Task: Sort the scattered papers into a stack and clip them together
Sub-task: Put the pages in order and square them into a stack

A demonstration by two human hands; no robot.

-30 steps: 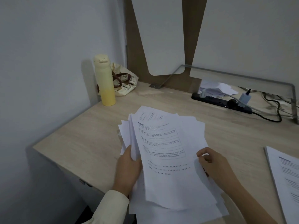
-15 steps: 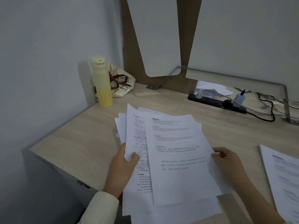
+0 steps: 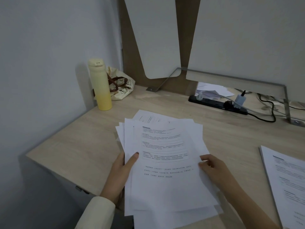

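Lying pinched between both hands (image 3: pixel 118 176) (image 3: pixel 214 169): uneven papers (image 3: pixel 165 189).

The one view comes from a wide-angle camera worn on the person's head, looking forward and down across the tabletop (image 3: pixel 74 146) from above its near edge. It sits close: the left hand (image 3: pixel 118 176), right hand (image 3: pixel 214 169) and papers (image 3: pixel 165 146) fill the lower middle. It faces the far left corner, where the bottle (image 3: pixel 100 86) stands by the wall (image 3: pixel 41 63).
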